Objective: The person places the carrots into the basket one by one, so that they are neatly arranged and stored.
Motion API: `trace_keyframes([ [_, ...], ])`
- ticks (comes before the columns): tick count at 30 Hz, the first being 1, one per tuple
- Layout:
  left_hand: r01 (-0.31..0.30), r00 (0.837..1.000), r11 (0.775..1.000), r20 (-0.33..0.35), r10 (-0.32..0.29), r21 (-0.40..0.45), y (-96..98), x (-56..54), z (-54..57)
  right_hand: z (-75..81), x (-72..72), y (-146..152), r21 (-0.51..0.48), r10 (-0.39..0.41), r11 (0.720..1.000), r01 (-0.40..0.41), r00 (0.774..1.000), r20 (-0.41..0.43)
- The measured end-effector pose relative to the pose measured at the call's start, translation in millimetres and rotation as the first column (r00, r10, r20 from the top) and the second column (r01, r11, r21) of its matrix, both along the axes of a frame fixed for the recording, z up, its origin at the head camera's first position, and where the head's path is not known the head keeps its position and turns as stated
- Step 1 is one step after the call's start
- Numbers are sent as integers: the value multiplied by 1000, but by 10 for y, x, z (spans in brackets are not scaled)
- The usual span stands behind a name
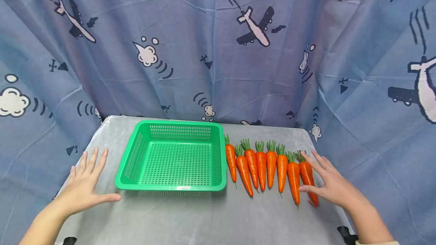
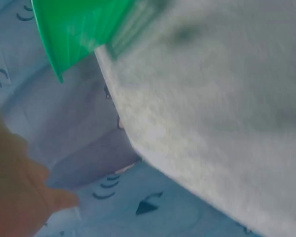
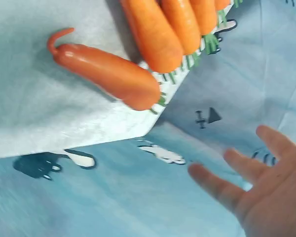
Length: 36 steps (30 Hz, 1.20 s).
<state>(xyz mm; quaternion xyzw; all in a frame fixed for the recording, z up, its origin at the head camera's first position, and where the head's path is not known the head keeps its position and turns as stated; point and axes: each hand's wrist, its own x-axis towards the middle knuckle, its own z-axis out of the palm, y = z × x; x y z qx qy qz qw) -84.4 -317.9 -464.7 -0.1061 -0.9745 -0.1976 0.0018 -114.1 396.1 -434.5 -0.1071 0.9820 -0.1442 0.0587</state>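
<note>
In the head view, the scene is brightly and evenly lit; only a soft shadow is cast on the bench (image 1: 163, 222) along the front of the green basket (image 1: 170, 188). Small glints are caught on the carrots (image 1: 260, 165). The left wrist view is smeared by blur, the left hand (image 2: 19, 187) rendered dim and soft-edged. In the right wrist view, outlines are drawn more crisply, and the bench's corner is whitened by glare.

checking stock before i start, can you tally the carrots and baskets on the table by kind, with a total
Orange carrots: 8
Green basket: 1
Total: 9
</note>
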Motion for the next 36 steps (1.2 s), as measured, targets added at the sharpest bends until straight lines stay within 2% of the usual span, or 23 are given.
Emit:
trace_keyframes([
  [3, 16, 1000, 997, 24, -18, 81, 67, -65, -60, -130, -89, 73, -65, 2, 998, -3, 1000, -9],
  [6, 27, 997, 984, 61, -38, 174, 132, -119, -124, -288, -158, 149, -84, -21, 996, 20, 1000, -17],
  [10, 44, 994, 950, 80, -72, 309, 207, -182, -206, -486, -217, 242, -95, -72, 993, 72, 997, 6],
  [15, 59, 990, 909, 91, -105, 413, 262, -249, -319, -635, -286, 335, -120, -123, 984, 129, 991, 57],
  [21, 46, 987, 876, 115, -115, 480, 295, -255, -435, -746, -400, 416, -142, -127, 979, 144, 985, 120],
  [26, 43, 980, 840, 142, -142, 541, 314, -245, -471, -832, -454, 482, -161, -77, 983, 92, 992, 97],
  [28, 41, 977, 829, 153, -151, 558, 315, -253, -477, -858, -466, 503, -169, -79, 981, 97, 991, 112],
  [33, 30, 971, 827, 179, -157, 562, 307, -272, -475, -936, -499, 530, -177, -115, 973, 149, 975, 190],
  [36, 22, 970, 843, 194, -148, 537, 306, -279, -455, -946, -520, 535, -188, -124, 969, 160, 974, 189],
])
